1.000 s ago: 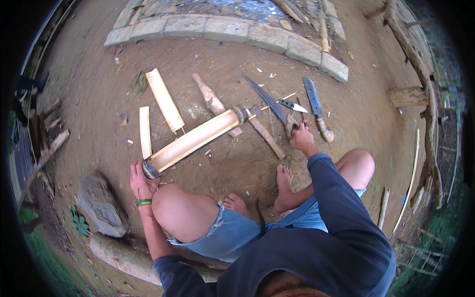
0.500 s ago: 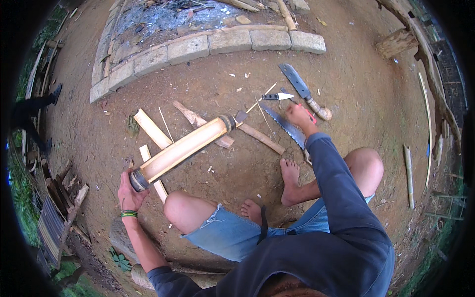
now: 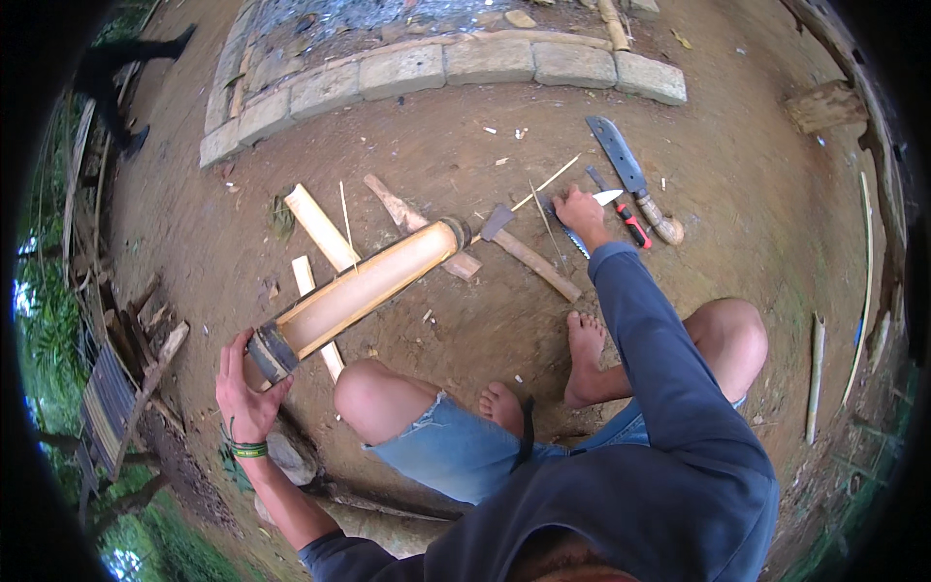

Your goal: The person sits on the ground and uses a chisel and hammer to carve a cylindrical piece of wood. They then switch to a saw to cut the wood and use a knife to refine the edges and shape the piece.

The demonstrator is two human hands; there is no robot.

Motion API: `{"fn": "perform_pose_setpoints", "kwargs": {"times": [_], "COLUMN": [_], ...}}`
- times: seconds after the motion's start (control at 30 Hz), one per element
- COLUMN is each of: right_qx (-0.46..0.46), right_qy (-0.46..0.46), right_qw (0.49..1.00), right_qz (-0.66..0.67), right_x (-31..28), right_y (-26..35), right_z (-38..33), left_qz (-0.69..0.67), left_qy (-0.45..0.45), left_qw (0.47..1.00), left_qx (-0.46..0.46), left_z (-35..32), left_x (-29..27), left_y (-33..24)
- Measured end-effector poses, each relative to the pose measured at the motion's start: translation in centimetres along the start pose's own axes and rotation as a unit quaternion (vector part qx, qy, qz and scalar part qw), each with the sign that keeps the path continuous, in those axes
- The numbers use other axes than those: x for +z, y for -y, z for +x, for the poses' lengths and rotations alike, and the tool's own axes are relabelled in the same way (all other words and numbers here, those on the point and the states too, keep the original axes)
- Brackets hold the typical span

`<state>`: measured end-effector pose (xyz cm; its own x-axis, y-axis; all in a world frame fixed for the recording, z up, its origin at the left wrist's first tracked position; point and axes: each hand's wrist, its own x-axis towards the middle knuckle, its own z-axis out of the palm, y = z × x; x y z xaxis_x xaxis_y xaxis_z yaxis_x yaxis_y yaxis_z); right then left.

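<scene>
A bamboo section (image 3: 373,284), cut open along its upper side, slants across the ground in front of me. My left hand (image 3: 250,393) grips its near left end, fingers on one side and thumb on the other. To the right, my right hand (image 3: 580,213) is closed over the handle of a small knife (image 3: 608,197), whose pale blade sticks out beside it. Under that hand lies a saw (image 3: 579,242), mostly hidden. Close by are a tool with a red and black handle (image 3: 635,231) and a machete (image 3: 618,155). A hatchet (image 3: 533,264) lies by the bamboo's far end.
Split bamboo pieces (image 3: 318,223) and a wooden mallet-like piece (image 3: 396,206) lie beyond and under the bamboo. A stone-block border (image 3: 490,62) encloses an ashy fire pit at the back. Another person's legs (image 3: 121,73) show far left. Poles (image 3: 817,378) lie at right.
My right hand has moved left from the red-handled tool, now lying uncovered, to the small knife. My left hand stays at the bamboo's end. The view has shifted a little.
</scene>
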<state>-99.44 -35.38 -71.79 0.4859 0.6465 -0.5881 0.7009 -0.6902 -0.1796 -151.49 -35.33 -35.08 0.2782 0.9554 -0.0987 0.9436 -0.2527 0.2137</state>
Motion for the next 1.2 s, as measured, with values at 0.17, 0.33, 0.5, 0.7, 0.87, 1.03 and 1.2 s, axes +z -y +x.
{"fn": "perform_pose_setpoints", "kwargs": {"times": [0.17,0.33,0.5,0.7,0.87,1.03,1.2], "right_qx": [0.029,0.049,0.129,0.160,0.040,-0.143,-0.296], "right_qy": [-0.117,-0.113,-0.136,-0.197,-0.021,-0.005,0.005], "right_qw": [0.992,0.989,0.973,0.934,0.971,0.894,0.870], "right_qz": [0.039,0.077,0.136,0.253,0.233,0.425,0.393], "right_x": [2.3,2.3,2.2,2.7,3.7,7.2,-0.2], "right_y": [-1.4,-2.1,-3.1,-3.7,-2.4,3.7,8.8], "right_z": [-1.1,-0.9,-0.6,-2.9,-3.3,-8.0,-23.6], "left_qz": [0.013,-0.053,-0.092,-0.197,-0.219,-0.323,-0.433], "left_qy": [-0.006,-0.028,-0.108,-0.258,-0.356,-0.378,-0.393], "left_qw": [1.000,0.998,0.989,0.946,0.908,0.866,0.802], "left_qx": [0.024,0.032,0.042,0.000,-0.009,0.055,0.119], "left_z": [-1.3,-3.7,-4.9,-4.4,-2.6,-1.1,0.5], "left_x": [-0.6,-1.4,-1.0,2.9,3.8,3.8,4.8], "left_y": [-0.7,-1.7,-3.3,-4.3,-5.2,-6.1,-7.1]}}
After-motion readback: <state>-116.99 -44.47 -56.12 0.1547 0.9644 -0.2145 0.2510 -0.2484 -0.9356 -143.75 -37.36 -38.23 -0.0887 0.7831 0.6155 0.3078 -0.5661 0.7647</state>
